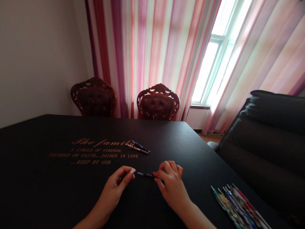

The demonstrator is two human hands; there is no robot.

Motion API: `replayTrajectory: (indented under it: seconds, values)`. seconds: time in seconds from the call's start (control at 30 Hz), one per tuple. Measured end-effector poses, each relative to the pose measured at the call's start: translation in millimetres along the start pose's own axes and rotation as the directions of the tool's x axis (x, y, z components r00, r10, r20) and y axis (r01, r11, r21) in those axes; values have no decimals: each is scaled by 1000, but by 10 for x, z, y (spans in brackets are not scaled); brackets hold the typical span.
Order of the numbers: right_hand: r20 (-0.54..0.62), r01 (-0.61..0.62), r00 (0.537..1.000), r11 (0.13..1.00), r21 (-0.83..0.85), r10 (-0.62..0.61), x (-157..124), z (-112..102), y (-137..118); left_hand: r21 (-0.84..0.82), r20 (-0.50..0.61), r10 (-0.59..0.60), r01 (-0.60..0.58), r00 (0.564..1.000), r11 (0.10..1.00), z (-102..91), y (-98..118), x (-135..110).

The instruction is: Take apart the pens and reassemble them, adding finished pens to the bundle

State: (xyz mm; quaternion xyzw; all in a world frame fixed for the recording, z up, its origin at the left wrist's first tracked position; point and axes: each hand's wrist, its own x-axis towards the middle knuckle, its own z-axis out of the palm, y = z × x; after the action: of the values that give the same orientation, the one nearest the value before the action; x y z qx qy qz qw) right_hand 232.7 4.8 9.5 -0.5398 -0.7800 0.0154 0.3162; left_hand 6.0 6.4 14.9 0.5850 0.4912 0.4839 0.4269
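My left hand [119, 182] is closed in a pinch near the front middle of the table. Between its thumb and forefinger sits a small whitish piece [133, 171] with a dark tip; its exact kind is too small to make out. My right hand [172, 184] grips a slim black pen [145, 174] whose grey end points left, toward the white piece. A narrow gap separates the two. Red shows at my right fingertips, and the rest of the pen is hidden behind that hand. Beyond both hands, a couple of patterned pens [138, 147] lie on the table.
A black tabletop [59, 197] with gold lettering spreads under my hands. Several colourful pens [235, 203] lie side by side at the right front. Two carved chairs [158, 105] stand past the far edge, and a black recliner [269, 143] is at the right.
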Motion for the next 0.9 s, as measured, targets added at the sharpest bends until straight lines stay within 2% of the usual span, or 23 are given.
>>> replayTrajectory:
  seconds: [0.37, 0.67, 0.73, 0.8, 0.9]
  values:
    - [55, -41, 998, 999, 21, 40, -17, 13, -32, 44, 52, 77, -79, 996, 996, -22, -60, 10]
    - [109, 45, 993, 999, 31, -48, -33, 4, -58, 95, 73, 173, -179, 982, 979, -55, -54, -6]
    - [61, 36, 997, 996, 80, -41, -19, -39, -87, 100, 79, 195, -202, 978, 974, -65, -21, -18]
    - [-44, 20, 999, 990, 138, -14, -7, -100, -107, 102, 94, 218, -227, 972, 969, -77, 1, -29]
    - [-176, 71, 983, 984, 163, -42, -10, -200, -105, 98, 115, 254, -265, 960, 959, -97, -9, -39]
